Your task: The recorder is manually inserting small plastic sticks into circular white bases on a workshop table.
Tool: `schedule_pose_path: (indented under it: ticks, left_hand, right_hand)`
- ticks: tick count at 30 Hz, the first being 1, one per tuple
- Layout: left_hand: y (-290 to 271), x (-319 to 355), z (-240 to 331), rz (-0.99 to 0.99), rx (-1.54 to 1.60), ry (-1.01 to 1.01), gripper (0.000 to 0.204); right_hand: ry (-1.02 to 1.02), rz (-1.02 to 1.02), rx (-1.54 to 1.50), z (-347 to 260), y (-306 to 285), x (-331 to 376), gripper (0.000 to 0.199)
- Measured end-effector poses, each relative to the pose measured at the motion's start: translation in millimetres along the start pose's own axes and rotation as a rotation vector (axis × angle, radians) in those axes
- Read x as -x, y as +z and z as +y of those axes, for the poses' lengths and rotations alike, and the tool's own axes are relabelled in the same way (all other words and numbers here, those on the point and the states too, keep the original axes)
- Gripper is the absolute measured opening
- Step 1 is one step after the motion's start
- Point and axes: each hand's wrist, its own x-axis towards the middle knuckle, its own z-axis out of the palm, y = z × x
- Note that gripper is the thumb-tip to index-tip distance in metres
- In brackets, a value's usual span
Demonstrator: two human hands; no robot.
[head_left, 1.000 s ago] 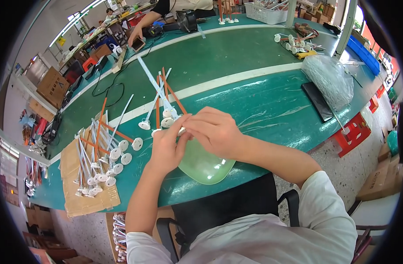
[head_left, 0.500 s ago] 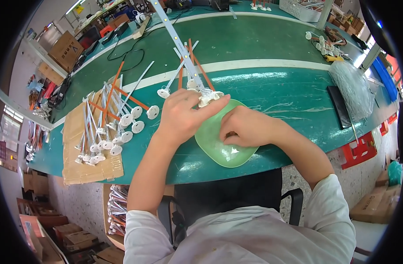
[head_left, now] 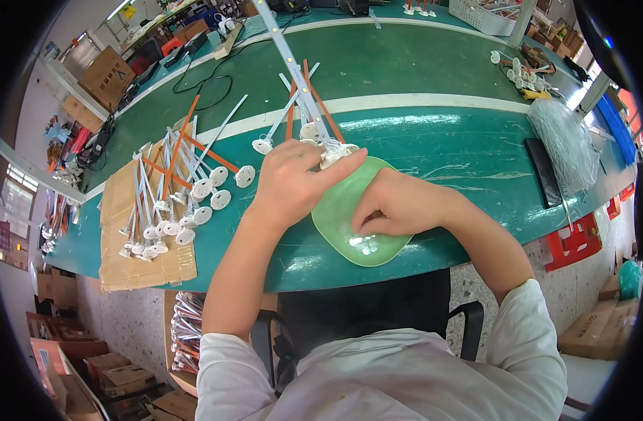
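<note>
My left hand (head_left: 286, 182) is closed around the white round end of an LED strip light (head_left: 291, 64), which points up and away from me. White wires are bunched at that end. Right of it, a green dish (head_left: 330, 221) lies on the table near the front edge. My right hand (head_left: 404, 203) reaches into the dish with fingertips pinched together at its bottom. Small shiny pieces (head_left: 366, 245) seem to lie beside those fingertips, too small to name. Just beyond my left hand are several more strips with white round ends (head_left: 262, 146).
On the left, a cardboard sheet (head_left: 174, 270) carries a pile of white and orange strips with round ends (head_left: 185, 221). A clear plastic bundle (head_left: 563, 144) and a black bar (head_left: 542, 172) lie at the right. A box of strips (head_left: 188, 333) stands below the table edge.
My right hand has shifted slightly within the dish, its fingertips still low. The strip light has tipped a little to the right at its far end, still in my left hand.
</note>
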Motion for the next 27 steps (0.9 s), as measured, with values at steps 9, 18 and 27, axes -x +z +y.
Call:
schedule_pose_path:
  ticks: [9,18,27]
  left_hand:
    - [1,-2,3,0.038,0.224,-0.102,0.048]
    - [2,-5,19,0.142,0.656,-0.419,0.038]
    - [9,-4,21,0.328,0.810,-0.483,0.041]
  right_hand:
    - [-0.153,0.423,-0.021,-7,-1,-1,0.012]
    - [-0.007,0.796,-0.592,-9,2,-6,0.013]
    - [0.041,0.796,-0.426,-8,6,-7,0.019]
